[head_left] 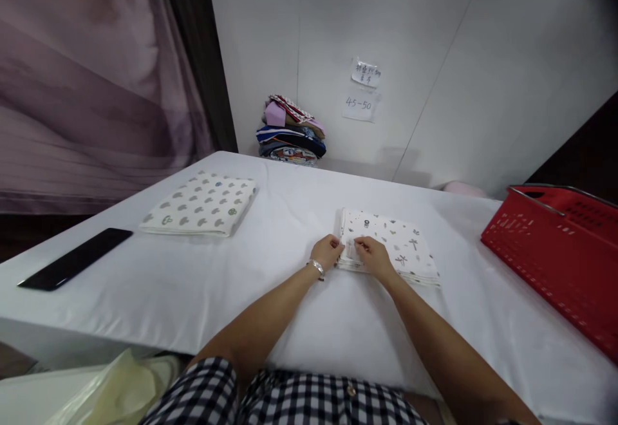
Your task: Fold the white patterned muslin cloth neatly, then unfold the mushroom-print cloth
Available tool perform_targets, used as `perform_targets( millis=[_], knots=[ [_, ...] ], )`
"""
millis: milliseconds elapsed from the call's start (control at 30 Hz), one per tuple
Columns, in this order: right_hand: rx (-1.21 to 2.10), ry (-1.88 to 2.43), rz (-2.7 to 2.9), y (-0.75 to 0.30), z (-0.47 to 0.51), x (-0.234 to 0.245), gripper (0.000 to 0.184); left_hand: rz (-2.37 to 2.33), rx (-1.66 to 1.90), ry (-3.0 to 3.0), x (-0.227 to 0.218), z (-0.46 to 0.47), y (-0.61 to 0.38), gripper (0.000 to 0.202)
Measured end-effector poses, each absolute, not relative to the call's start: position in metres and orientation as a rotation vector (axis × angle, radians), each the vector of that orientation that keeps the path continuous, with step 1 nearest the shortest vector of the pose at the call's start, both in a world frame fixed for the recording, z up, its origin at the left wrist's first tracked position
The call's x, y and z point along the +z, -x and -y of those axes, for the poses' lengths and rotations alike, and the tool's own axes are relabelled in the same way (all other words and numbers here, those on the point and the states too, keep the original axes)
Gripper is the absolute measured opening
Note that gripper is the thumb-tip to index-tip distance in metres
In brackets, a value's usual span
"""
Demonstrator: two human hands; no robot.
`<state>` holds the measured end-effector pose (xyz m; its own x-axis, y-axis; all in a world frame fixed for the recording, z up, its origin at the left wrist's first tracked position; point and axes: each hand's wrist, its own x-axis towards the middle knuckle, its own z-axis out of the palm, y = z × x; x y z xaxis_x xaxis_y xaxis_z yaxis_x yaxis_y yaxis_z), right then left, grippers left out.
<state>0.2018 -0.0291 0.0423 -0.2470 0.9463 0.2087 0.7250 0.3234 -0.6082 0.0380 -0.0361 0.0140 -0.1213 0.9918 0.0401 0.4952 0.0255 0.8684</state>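
Note:
A folded white cloth with small leaf and tree prints lies in front of me, right of the table's middle. My left hand is closed at its left edge, fingertips pinching the cloth's border; a silver bracelet circles that wrist. Over the left part of the cloth, my right hand has its fingers pinched together. What they hold is too small to make out. A small pale patch, perhaps a label, shows on the cloth between both hands. Further left lies another folded white cloth with grey mushroom-like prints.
Both cloths lie on a white-covered table. A black flat slab rests near its left edge. The red plastic basket stands at the right. Behind the far edge rises a stack of folded fabrics against the wall. A purple curtain hangs left.

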Motion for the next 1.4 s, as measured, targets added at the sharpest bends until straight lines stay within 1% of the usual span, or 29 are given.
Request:
perform_targets(
  millis=[100, 300, 467, 633, 733, 833, 933, 1167, 1400],
  knots=[
    [0.546, 1.588, 2.033, -0.187, 0.004, 0.047, 0.026, -1.626, 1.062, -1.582, 0.008, 0.04, -0.036, 0.013],
    [0.481, 1.79, 2.061, -0.162, -0.029, 0.051, 0.028, -1.569, 1.061, -1.627, 0.006, 0.042, -0.034, 0.011],
    [0.475, 1.833, 2.084, -0.157, -0.036, 0.048, 0.016, -1.52, 1.048, -1.629, 0.004, 0.042, -0.032, 0.014],
    [0.579, 1.795, 2.075, -0.167, -0.035, 0.047, 0.023, -1.518, 1.038, -1.605, 0.005, 0.044, -0.033, 0.016],
    [0.584, 1.767, 2.08, -0.166, -0.035, 0.047, 0.024, -1.519, 1.034, -1.591, 0.006, 0.045, -0.034, 0.016],
    [0.545, 1.779, 2.126, -0.159, -0.035, 0.047, 0.021, -1.523, 1.01, -1.603, 0.006, 0.045, -0.035, 0.013],
    [0.485, 1.827, 2.183, -0.152, -0.039, 0.049, 0.025, -1.527, 0.991, -1.61, 0.006, 0.046, -0.035, 0.012],
    [0.254, 2.077, 2.179, -0.145, -0.076, 0.062, 0.024, -1.554, 0.947, -1.596, 0.011, 0.047, -0.035, 0.012],
    [0.204, 2.191, 2.273, -0.138, -0.107, 0.072, 0.024, -1.562, 0.949, -1.623, 0.008, 0.047, -0.036, 0.013]
  ],
)
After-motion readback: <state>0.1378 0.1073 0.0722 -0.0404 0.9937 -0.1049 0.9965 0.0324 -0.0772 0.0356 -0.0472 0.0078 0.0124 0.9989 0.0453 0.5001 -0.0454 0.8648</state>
